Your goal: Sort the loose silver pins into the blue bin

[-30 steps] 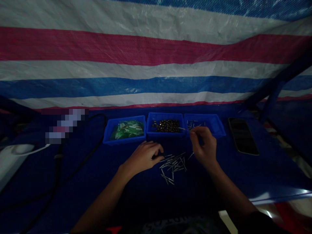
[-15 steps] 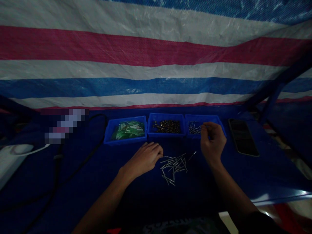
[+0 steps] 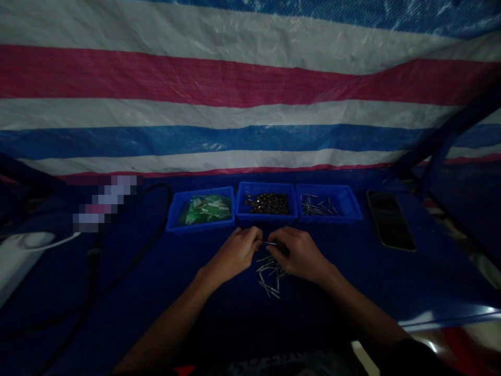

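My left hand (image 3: 235, 253) and my right hand (image 3: 300, 254) meet over a loose pile of thin metal pins (image 3: 270, 275) on the blue table. A single pin (image 3: 269, 243) spans between the fingertips of both hands. Behind them stand three blue trays: the left tray (image 3: 176, 215) holds green packets, the middle tray (image 3: 245, 194) holds small dark pieces, the right tray (image 3: 346, 201) holds more metal pins.
A dark phone (image 3: 389, 218) lies right of the trays. A black cable (image 3: 117, 269) and a white device (image 3: 23, 250) sit at the left. A striped tarp (image 3: 250, 94) hangs behind the table. The table's front edge (image 3: 450, 316) shows at the lower right.
My right hand has come back from the right tray, down and left to the pin pile, and now meets my left hand on a pin. My left hand barely moved.
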Tool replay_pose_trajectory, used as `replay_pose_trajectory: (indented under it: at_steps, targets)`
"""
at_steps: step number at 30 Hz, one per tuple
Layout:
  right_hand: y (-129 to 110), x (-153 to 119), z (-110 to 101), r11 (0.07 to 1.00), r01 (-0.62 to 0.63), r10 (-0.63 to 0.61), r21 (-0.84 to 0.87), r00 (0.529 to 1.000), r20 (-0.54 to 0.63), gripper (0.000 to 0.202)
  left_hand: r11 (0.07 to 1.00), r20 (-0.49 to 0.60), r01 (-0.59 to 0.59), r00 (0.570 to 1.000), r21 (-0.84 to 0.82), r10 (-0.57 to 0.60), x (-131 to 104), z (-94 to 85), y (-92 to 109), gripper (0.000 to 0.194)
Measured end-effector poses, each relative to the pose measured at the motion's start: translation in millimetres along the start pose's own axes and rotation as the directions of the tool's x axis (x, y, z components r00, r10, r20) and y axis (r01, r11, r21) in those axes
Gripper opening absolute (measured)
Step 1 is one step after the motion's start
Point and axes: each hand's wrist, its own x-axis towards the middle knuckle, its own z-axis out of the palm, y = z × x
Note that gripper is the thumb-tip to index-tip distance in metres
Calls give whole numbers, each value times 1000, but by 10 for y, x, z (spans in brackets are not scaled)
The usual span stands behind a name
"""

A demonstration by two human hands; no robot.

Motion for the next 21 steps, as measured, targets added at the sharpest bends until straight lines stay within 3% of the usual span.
replay_pose_trajectory:
  at_steps: [7, 21]
  targets:
    - [12, -5, 5, 998, -54, 52, -30, 997, -56, 8, 999, -7, 18, 1000, -33, -19, 19, -2, -11, 10]
    - [58, -14, 42, 990, -128, 126, -50, 991, -44, 11, 998, -34, -49, 998, 30, 50, 18, 37, -35, 8]
